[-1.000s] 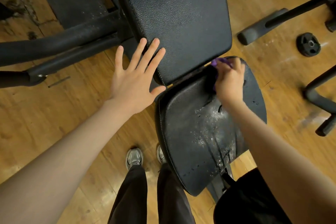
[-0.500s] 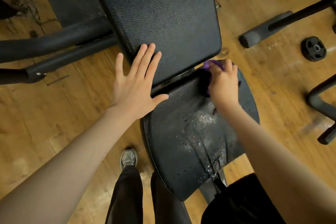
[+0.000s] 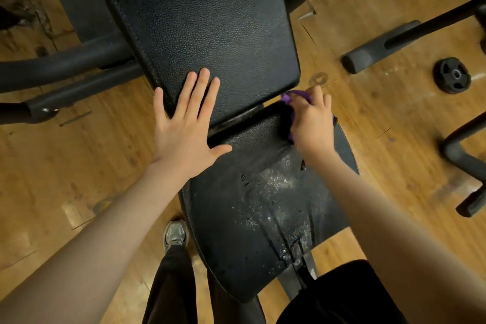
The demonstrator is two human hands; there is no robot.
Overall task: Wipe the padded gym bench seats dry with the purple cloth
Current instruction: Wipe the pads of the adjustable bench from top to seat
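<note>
Head view: left hand [image 3: 184,126] lies flat, fingers spread, on the back pad's [image 3: 205,34] near edge at nine o'clock; right hand [image 3: 311,123], fingers curled, grips the purple cloth [image 3: 289,96] at three o'clock on the far end of the wet seat pad [image 3: 263,205]; a weight plate [image 3: 451,75] lies on the floor at two o'clock.

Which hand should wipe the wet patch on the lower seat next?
The right hand: it already grips the purple cloth at the seat's top edge. The left hand lies flat, fingers on the back pad.
</note>
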